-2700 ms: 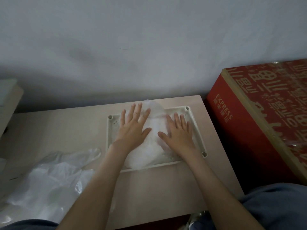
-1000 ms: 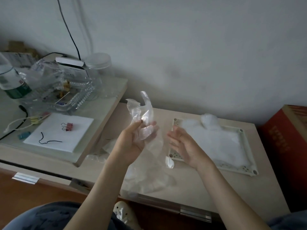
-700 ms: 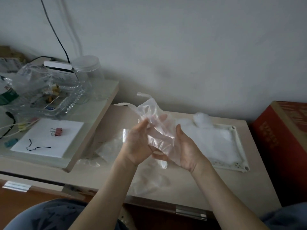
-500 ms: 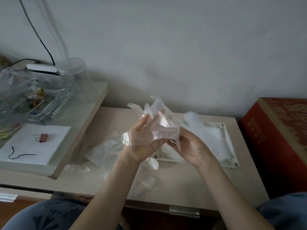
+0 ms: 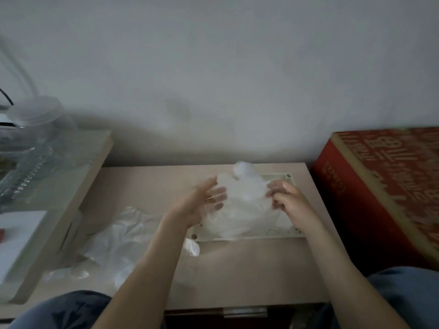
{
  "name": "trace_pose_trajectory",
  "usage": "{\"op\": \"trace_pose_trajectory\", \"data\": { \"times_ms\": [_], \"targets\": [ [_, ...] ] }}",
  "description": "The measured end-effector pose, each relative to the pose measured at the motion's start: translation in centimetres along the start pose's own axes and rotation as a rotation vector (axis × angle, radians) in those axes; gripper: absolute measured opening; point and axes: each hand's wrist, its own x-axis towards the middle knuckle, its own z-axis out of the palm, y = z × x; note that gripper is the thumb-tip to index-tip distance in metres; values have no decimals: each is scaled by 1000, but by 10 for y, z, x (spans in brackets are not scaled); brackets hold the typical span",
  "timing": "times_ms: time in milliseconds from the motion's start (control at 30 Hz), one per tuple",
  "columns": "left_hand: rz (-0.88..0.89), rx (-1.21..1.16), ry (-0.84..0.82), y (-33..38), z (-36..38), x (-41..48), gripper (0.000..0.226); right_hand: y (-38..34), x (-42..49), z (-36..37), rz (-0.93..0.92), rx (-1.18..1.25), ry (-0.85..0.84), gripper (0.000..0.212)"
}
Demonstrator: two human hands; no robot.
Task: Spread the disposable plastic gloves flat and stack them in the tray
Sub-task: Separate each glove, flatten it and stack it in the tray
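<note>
Left hand (image 5: pixel 204 205): yours, palm turned up and fingers spread loosely, one edge of a clear glove (image 5: pixel 237 205) draped across the fingertips; no firm pinch shows.

Right hand (image 5: pixel 288 203): fingers curled closed, pinching the glove's opposite edge.

Glove: held stretched between your hands, just above the tray (image 5: pixel 287 231) and the stack of gloves (image 5: pixel 240 222) already in it. Blur hides whether it touches the stack.

Tray: pale, on the low table (image 5: pixel 249 269).

Loose gloves (image 5: pixel 118 243): crumpled, on the table to your left, outside the tray.

Risks, as judgement: the film is slick and light, so your open left hand may lose its edge; it may fold or trap air, or drag the stack askew as you lay it down.

Red carton (image 5: pixel 384 181): at your right, printed with large characters too blurred to read.
</note>
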Motion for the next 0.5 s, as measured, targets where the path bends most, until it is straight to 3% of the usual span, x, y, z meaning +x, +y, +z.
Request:
{"op": "trace_pose_trajectory", "data": {
  "times_ms": [67,100,300,500],
  "targets": [
    [15,168,31,-9,8,8,13,3,2,0,7,78,-2,39],
    [18,207,42,-13,13,13,11,5,3,-1,1,116,0,41],
    [234,167,146,-19,23,26,20,6,18,-8,-130,178,12,49],
    [122,402,288,-34,13,40,12,42,32,-19,62,-52,273,25]
  ]
}}
